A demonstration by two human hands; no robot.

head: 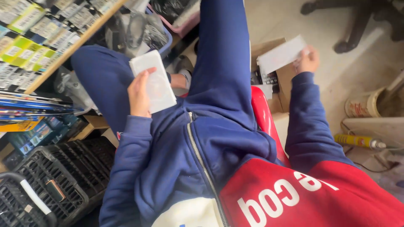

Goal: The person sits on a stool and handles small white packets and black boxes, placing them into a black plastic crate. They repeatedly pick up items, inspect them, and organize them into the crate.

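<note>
Looking down my own body, I see a navy and red zip jacket and navy trousers. My left hand [139, 94] grips a flat white case [153, 80] above my left thigh. My right hand [307, 61] is stretched out to the right and pinches a white packet [281, 54] by its end, over an open cardboard box [269, 75] on the floor. I sit on a red stool [263, 115], whose edge shows between my legs.
Shelves with small packaged goods [38, 29] and stacked flat items stand at left. A black plastic basket [54, 180] sits lower left. On the right floor lie a yellow tube [357, 141] and a paint-stained bucket [366, 103].
</note>
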